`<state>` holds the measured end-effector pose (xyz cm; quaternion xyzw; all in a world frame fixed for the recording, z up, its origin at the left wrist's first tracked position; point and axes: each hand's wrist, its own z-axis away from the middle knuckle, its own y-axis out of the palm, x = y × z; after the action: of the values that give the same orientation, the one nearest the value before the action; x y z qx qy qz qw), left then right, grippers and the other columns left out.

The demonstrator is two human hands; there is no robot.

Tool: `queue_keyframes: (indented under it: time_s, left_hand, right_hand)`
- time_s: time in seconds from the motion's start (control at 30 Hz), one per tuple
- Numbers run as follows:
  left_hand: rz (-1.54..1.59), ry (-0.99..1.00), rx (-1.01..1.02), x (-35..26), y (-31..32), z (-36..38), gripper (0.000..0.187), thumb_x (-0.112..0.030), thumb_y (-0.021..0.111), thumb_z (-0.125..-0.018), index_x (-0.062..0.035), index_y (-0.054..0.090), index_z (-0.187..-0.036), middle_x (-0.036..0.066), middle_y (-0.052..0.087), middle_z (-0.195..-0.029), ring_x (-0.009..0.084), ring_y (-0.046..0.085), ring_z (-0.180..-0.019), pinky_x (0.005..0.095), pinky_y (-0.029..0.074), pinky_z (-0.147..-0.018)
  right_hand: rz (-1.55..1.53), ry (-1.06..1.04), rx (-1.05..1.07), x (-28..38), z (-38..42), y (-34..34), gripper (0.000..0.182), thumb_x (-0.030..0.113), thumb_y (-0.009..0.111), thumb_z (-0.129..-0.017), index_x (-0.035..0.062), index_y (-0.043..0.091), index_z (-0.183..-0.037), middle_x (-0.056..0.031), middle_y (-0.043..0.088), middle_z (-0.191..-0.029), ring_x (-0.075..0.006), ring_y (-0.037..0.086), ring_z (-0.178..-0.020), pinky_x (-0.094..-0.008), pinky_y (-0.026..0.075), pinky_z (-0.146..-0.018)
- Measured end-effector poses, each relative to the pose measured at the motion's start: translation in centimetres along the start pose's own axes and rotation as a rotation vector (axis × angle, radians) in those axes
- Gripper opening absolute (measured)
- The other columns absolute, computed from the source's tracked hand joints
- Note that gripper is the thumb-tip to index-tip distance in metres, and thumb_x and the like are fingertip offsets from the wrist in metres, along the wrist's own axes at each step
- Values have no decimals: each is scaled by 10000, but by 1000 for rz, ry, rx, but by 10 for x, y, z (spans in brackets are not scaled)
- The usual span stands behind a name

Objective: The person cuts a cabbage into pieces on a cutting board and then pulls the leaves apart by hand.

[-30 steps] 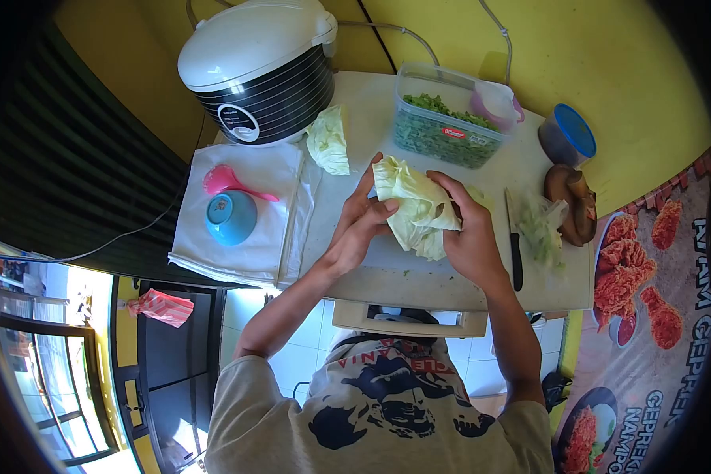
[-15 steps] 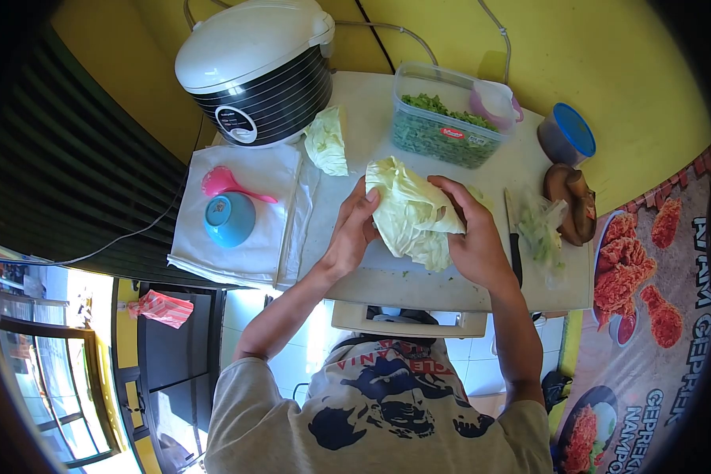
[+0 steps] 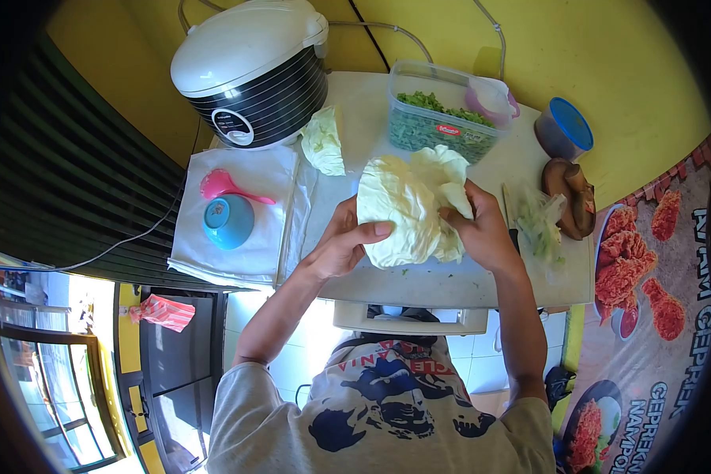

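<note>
Pale green cabbage leaves are held up between both hands above the table, their edges curled and ruffled. My left hand grips the left side, thumb laid across the front and fingers behind. On the right side, my right hand pinches a folded part of the leaves with its thumb in front; its other fingers are partly hidden. Another piece of cabbage lies on the table beside the rice cooker. A knife rests right of my right hand, its handle partly covered by that hand.
A rice cooker stands at the back left. White paper sheets carry a blue bowl and a pink rice paddle. Behind the hands is a plastic container of chopped greens. A plastic bag, stone mortar and blue-lidded tub sit right.
The cabbage leaves have been turned and spread wider between the hands. My left thumb has moved down across their front, and my right thumb has come onto the right part.
</note>
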<state>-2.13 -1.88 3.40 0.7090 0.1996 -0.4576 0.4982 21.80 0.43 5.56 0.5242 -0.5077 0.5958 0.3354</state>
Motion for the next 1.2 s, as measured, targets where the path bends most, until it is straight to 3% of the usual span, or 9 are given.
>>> queue_keyframes:
  time_s: [0.2, 0.33, 0.47, 0.57, 0.63, 0.9, 1.1, 1.13, 1.2]
  left_hand:
    - [461, -96, 51, -3, -15, 0, 785, -344, 672, -885, -69, 304, -1521, 231, 457, -1472, 411, 552, -1284, 679, 554, -901]
    - [560, -101, 7, -2, -23, 0, 780, -427, 665, -868, -92, 356, -1500, 221, 510, -1434, 398, 591, -1239, 559, 640, -740]
    - [565, -117, -72, 14, -44, 5, 695, -531, 595, -875, -90, 486, -1401, 197, 653, -1216, 352, 704, -998, 435, 630, -552]
    - [692, -162, -10, 18, -48, 4, 742, -561, 573, -880, -68, 468, -1425, 195, 658, -1191, 348, 702, -988, 435, 629, -553]
    - [762, -174, 27, 15, -43, 2, 771, -575, 551, -890, -50, 446, -1446, 198, 663, -1172, 352, 701, -979, 444, 630, -563]
    - [889, -159, 157, 18, -43, -4, 858, -548, 489, -959, 23, 228, -1543, 219, 651, -1172, 420, 608, -1136, 531, 627, -740]
    - [803, -214, -15, 15, -17, -6, 697, -570, 340, -1007, -45, 464, -1449, 195, 643, -1259, 405, 569, -1240, 636, 466, -1009]
    - [787, -223, -1, 16, -14, -7, 674, -564, 324, -1013, -62, 490, -1432, 188, 639, -1275, 394, 574, -1235, 636, 437, -1037]
    - [776, -216, 60, 17, -9, -9, 613, -529, 293, -1029, -102, 545, -1388, 174, 621, -1315, 357, 592, -1210, 616, 422, -1060]
  right_hand:
    - [-447, 173, -15, -4, 5, -16, 425, 3, 626, -899, -47, 562, -1316, -131, 679, -1190, -205, 682, -1049, -345, 554, -904]
    - [-550, 177, -157, 2, 11, -32, 472, 72, 648, -936, -33, 517, -1378, -130, 659, -1238, -218, 668, -1093, -361, 553, -918]
    - [215, -181, -485, 13, 11, -45, 579, 154, 662, -950, 40, 444, -1474, -161, 602, -1320, -299, 571, -1222, -434, 457, -1031]
    - [787, -411, -510, 6, 16, -35, 722, 188, 731, -881, 54, 390, -1504, -223, 474, -1419, -384, 449, -1318, -485, 373, -1097]
    - [991, -207, -301, -1, 30, -11, 886, 340, 806, -797, 111, 362, -1529, -260, 328, -1496, -460, 339, -1363, -564, 312, -1103]
    - [1157, -230, -179, -29, 40, 5, 913, 549, 746, -818, 135, 366, -1538, -235, 292, -1539, -454, 279, -1409, -604, 253, -1127]
    - [594, -486, -102, 3, 35, 15, 692, 354, 751, -886, 113, 482, -1478, -201, 392, -1512, -409, 371, -1376, -517, 321, -1121]
    - [590, -566, -103, 12, 32, 20, 616, 187, 757, -876, 111, 530, -1443, -160, 464, -1469, -369, 445, -1323, -469, 370, -1089]
    - [618, -621, -63, 11, 24, 22, 565, 135, 762, -850, 110, 582, -1385, -124, 526, -1409, -342, 481, -1281, -462, 390, -1062]
